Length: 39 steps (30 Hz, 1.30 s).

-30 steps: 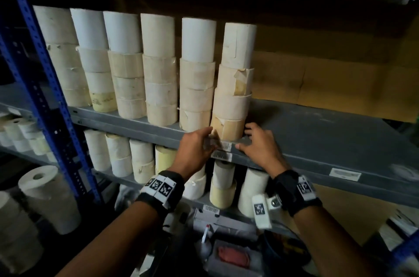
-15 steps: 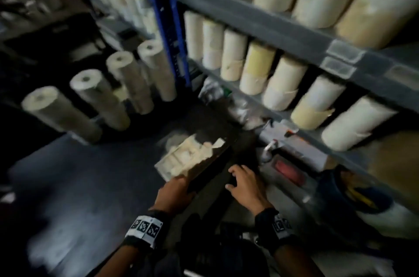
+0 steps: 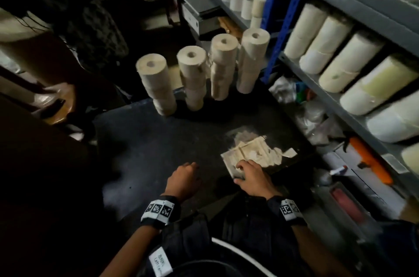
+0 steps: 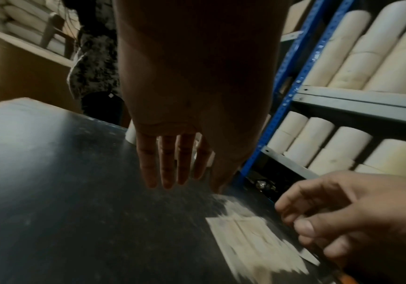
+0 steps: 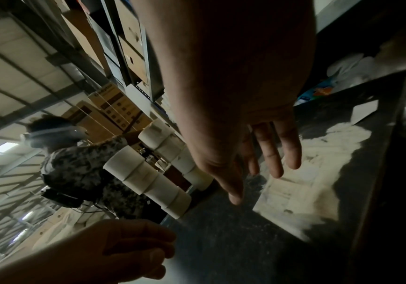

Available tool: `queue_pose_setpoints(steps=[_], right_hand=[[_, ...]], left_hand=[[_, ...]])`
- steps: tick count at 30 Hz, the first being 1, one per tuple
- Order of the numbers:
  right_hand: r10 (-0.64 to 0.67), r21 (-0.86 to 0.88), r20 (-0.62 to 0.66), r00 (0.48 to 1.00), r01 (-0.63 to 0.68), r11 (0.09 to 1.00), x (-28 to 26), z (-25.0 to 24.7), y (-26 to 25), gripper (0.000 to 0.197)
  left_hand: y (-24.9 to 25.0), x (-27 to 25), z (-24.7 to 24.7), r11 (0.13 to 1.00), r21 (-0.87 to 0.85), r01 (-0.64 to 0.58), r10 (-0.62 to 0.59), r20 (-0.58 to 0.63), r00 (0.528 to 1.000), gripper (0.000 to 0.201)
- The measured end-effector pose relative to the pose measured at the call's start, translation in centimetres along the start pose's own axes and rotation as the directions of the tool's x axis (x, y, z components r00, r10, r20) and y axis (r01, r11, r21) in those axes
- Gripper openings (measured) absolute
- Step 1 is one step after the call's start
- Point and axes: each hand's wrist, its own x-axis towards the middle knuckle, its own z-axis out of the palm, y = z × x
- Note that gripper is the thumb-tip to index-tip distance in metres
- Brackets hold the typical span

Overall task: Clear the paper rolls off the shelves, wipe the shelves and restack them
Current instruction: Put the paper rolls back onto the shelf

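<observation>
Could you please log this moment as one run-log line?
left hand: open, empty | right hand: open, over torn paper patch | four roll stacks upright on dark platform

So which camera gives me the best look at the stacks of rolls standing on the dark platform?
The head view: all four stacks of rolls stand in full, tops visible. The right wrist view shows two, tilted and partly behind the right hand. In the left wrist view the left hand hides nearly everything.

Four stacks of paper rolls point(image 3: 205, 74) stand in a row at the far edge of the surface point(image 3: 158, 152). Nearer, toward its right edge, lies a flat sheet point(image 3: 254, 155). The right hand point(image 3: 251, 177) rests at the sheet's near corner, the left hand point(image 3: 183, 180) just left of it. Right of the surface runs the shelving point(image 3: 353, 104), more rolls point(image 3: 344, 61) standing along its shelves, with an upright post point(image 3: 275, 20) behind the rightmost stack.
</observation>
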Motion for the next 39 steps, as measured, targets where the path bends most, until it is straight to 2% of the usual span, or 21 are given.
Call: queue_pose_setpoints(steps=[4,9,12,15,18,21,25,30,35,37,39], right_hand=[[0.002,-0.039,0.048,0.999,0.0,0.999,4.0,1.5,-4.4,0.044],[-0.021,-0.058,0.065,0.998,0.025,0.998,8.4,2.9,-8.6,0.042],[-0.04,-0.087,0.064,0.997,0.046,0.995,10.4,2.8,-10.4,0.042],[-0.071,-0.108,0.086,0.994,0.08,0.991,12.5,2.2,-11.9,0.042],[-0.107,-0.147,0.123,0.987,0.125,0.981,14.5,1.8,-12.9,0.046],[-0.129,-0.146,0.142,0.981,0.15,0.978,15.7,1.3,-13.4,0.047],[-0.149,-0.146,0.153,0.977,0.171,0.974,16.6,0.9,-13.8,0.048],[-0.173,-0.116,0.139,0.975,0.189,0.975,17.7,-0.2,-14.8,0.05],[-0.235,-0.11,0.07,0.969,0.242,0.964,19.9,-3.4,-18.6,0.049],[-0.291,-0.056,0.004,0.957,0.291,0.955,21.0,-5.1,-20.8,0.048],[-0.366,0.008,-0.118,0.923,0.37,0.929,22.1,-6.4,-23.0,0.057]], left_hand=[[-4.6,2.3,-2.9,0.999,-0.019,0.035,-0.036,-0.038,0.999,0.045],[-8.8,5.6,-9.1,0.991,-0.064,0.114,-0.125,-0.197,0.972,0.046],[-9.8,7.6,-13.3,0.985,-0.112,0.128,-0.159,-0.341,0.927,0.058],[-9.4,9.4,-17.6,0.979,-0.185,0.088,-0.169,-0.481,0.861,0.08],[-8.3,11.5,-20.8,0.968,-0.25,0.029,-0.168,-0.557,0.814,0.096],[-6.9,13.8,-23.1,0.971,-0.239,0.018,-0.163,-0.606,0.779,0.108],[-5.7,16.6,-24.9,0.968,-0.246,0.052,-0.193,-0.596,0.78,0.112],[-5.6,18.4,-25.9,0.972,-0.23,0.053,-0.176,-0.555,0.813,0.106],[-6.3,15.0,-25.1,0.976,-0.216,0.029,-0.147,-0.555,0.819,0.119],[-7.0,12.8,-24.4,0.969,-0.239,0.06,-0.181,-0.527,0.83,0.121],[-8.0,10.8,-23.6,0.964,-0.244,0.111,-0.221,-0.492,0.842,0.118]])
